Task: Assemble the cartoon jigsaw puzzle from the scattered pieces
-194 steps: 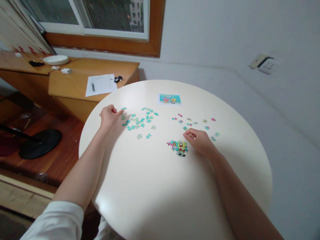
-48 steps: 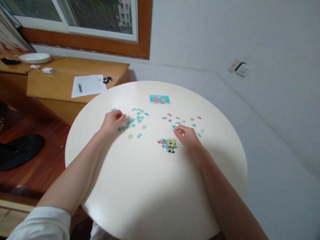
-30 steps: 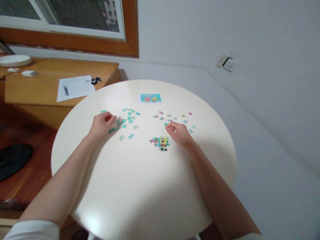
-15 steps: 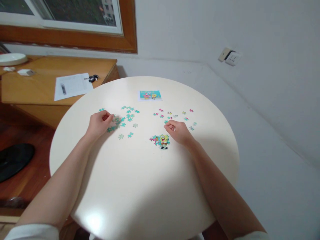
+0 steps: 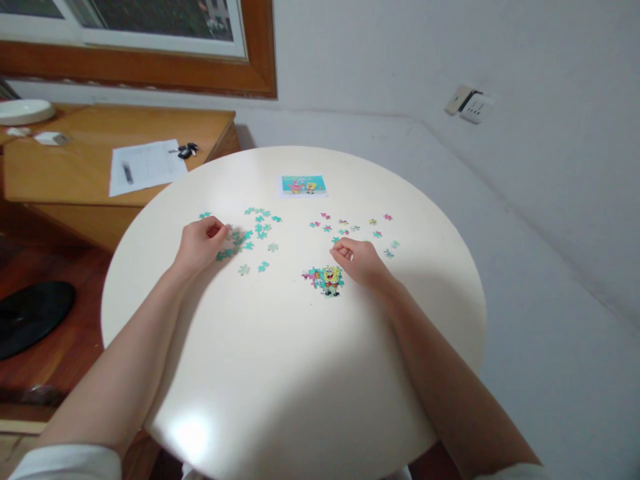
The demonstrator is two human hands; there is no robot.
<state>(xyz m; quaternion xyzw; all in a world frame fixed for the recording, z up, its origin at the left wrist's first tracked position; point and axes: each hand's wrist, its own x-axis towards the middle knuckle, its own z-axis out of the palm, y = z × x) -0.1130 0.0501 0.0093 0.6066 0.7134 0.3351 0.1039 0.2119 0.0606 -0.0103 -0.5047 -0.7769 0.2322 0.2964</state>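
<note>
My left hand [image 5: 201, 243] is curled, its fingertips beside a cluster of teal jigsaw puzzle pieces [image 5: 249, 235]; anything between the fingers is hidden. My right hand [image 5: 356, 259] has its thumb and fingers pinched together just above and right of a joined puzzle section [image 5: 326, 280], which shows a yellow cartoon sponge and a bit of pink. Whatever it may pinch is too small to make out. Loose pink, yellow and teal pieces [image 5: 377, 234] lie scattered beyond the right hand.
A picture card [image 5: 303, 186] lies toward the far side of the round white table [image 5: 240, 373]. On the left, a wooden desk [image 5: 75, 173] bears a sheet of paper [image 5: 145, 167] and keys [image 5: 188, 151]. A wall socket [image 5: 477, 108] is at the right.
The camera view has shifted slightly. Both hands keep nearly the same pose and place over the table, and the puzzle pieces appear unmoved.
</note>
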